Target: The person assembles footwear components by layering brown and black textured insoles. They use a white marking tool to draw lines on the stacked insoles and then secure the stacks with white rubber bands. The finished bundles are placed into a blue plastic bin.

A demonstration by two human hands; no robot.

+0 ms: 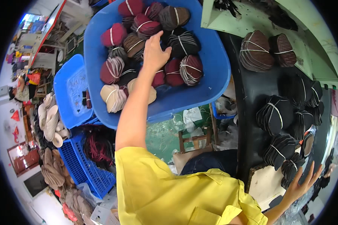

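My left hand reaches into a large blue plastic tub, its thumb and index finger apart and nothing visible in its grasp. Under and around it lie banded bundles of flat, rounded cut pieces: a maroon bundle, a brown bundle, a black bundle and a beige bundle. The palm hides what lies directly beneath. Off to the lower right, my right hand has its fingers spread, beside a black bundle on the dark table.
More black bundles and brown bundles stand on the table by a pale green machine frame. A pale board lies near my right arm. Left of the tub are a smaller blue bin and a blue crate.
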